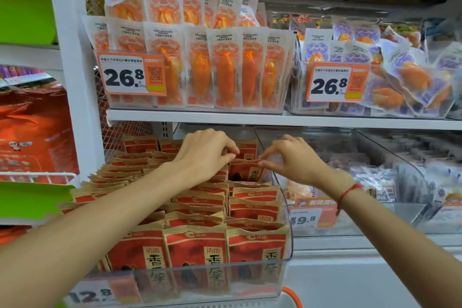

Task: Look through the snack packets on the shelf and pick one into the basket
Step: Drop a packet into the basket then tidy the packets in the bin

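Head view: left hand (205, 151) and right hand (291, 157) both pinch top edge of one red-and-tan paper snack packet (246, 170) in clear plastic bin (287, 222)

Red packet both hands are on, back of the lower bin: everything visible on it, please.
The red packet is a glossy red pouch with a tan crimped top edge and a tan label panel with dark characters. It stands upright, raised above its neighbours, in the right column near the back of the clear bin. The left hand and right hand pinch its top edge from either side. Its lower part is hidden behind packets in front.
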The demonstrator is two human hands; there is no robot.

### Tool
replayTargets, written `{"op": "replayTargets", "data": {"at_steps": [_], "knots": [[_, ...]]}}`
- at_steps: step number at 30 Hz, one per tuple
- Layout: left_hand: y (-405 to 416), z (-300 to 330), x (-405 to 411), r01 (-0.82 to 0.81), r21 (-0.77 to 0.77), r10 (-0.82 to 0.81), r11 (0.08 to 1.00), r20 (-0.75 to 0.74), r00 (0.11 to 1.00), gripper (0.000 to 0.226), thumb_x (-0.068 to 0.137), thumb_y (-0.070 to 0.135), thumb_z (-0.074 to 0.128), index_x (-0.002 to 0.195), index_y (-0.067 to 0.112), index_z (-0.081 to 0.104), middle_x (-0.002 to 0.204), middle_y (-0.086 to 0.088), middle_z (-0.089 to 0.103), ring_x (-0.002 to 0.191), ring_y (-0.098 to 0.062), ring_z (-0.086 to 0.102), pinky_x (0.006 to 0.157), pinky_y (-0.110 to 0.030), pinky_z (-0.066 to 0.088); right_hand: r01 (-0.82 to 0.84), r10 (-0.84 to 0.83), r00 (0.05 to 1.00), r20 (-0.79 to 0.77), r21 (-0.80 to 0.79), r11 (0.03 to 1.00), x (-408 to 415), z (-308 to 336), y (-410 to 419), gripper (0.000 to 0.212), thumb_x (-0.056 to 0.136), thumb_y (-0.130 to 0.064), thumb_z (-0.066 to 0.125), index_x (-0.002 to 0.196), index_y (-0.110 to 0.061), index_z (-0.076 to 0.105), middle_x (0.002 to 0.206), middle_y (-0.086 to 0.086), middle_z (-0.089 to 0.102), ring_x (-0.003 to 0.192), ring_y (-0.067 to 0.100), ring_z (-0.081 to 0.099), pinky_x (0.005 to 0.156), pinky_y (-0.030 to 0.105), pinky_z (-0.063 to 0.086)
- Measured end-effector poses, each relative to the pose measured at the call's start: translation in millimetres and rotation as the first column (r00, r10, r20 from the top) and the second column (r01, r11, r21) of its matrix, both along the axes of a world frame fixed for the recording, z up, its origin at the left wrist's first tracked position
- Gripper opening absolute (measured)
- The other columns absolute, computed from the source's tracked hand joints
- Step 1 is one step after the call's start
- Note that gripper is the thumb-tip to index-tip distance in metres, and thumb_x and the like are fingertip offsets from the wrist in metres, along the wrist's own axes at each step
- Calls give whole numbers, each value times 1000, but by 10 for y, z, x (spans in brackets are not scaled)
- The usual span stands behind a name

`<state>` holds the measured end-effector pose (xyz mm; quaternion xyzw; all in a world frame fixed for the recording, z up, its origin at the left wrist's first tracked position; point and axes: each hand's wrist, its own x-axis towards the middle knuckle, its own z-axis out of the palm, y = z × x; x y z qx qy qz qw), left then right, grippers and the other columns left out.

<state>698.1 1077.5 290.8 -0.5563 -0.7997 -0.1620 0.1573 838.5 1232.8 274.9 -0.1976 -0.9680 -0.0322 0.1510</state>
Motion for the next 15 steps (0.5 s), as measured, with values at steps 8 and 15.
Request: {"op": "replayTargets", "data": {"at_steps": [8, 15], "knots": [[144, -41, -104, -9, -44, 8, 999, -14, 1000, 18, 93, 36, 62, 108, 35, 73, 117, 8, 70, 110, -18, 62, 83, -31, 47, -33, 96, 955, 280, -221, 975, -126, 250, 12, 75, 72, -44, 81, 138, -27, 50, 137, -7, 56, 127, 16, 49, 108, 36, 39], [132, -86, -132, -15, -56, 14, 998, -20, 1000, 25, 95, 42, 57, 113, 34, 71, 113, 6, 72, 104, -19, 64, 80, -32, 47, 6, 100, 906, 411, -248, 969, -240, 373, -19, 78, 73, -35, 83, 141, -25, 44, 137, -3, 55, 126, 17, 50, 106, 33, 39]]}}
